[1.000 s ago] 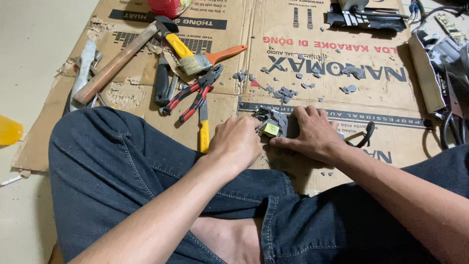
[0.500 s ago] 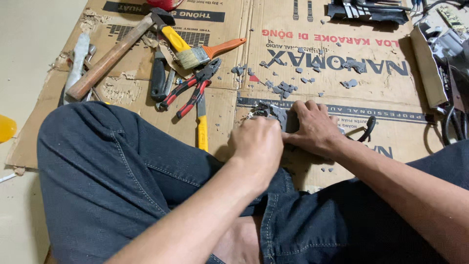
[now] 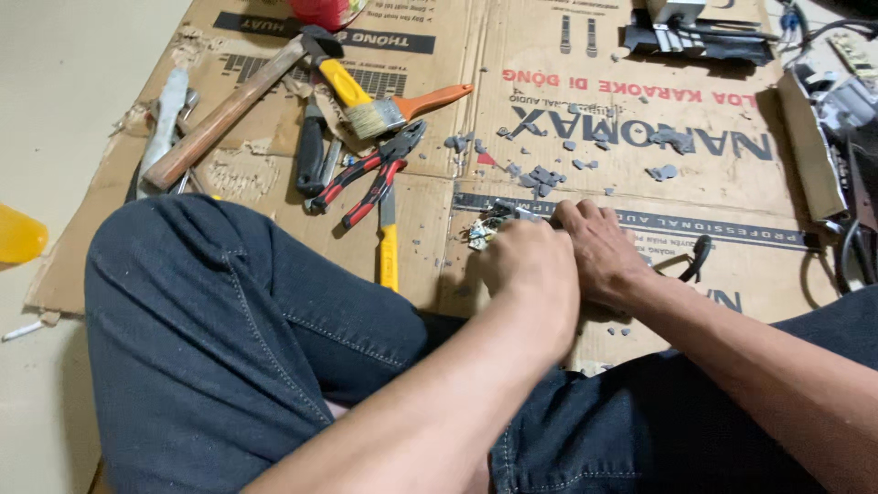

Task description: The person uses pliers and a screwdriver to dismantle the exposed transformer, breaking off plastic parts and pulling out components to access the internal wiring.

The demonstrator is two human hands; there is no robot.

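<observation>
My left hand (image 3: 533, 271) and my right hand (image 3: 599, 249) are pressed together over a small electronic part (image 3: 487, 225) with bits of yellow and white, lying on flattened cardboard (image 3: 585, 82). Both hands are closed around it; most of the part is hidden under my fingers. I sit with my legs in dark jeans (image 3: 229, 338) folded below the hands. Small grey broken pieces (image 3: 541, 176) lie scattered on the cardboard just beyond my hands.
Left of my hands lie a yellow-handled tool (image 3: 389, 247), red-handled pliers (image 3: 370, 174), a paintbrush (image 3: 402, 108), a wooden-handled hammer (image 3: 229, 114) and a black-handled tool (image 3: 309, 154). Dark electronic parts and cables (image 3: 841, 137) sit at the right. A yellow object (image 3: 18, 236) is at the far left.
My left hand has slid further over the small part and against my right hand, hiding more of it. The camera has shifted slightly.
</observation>
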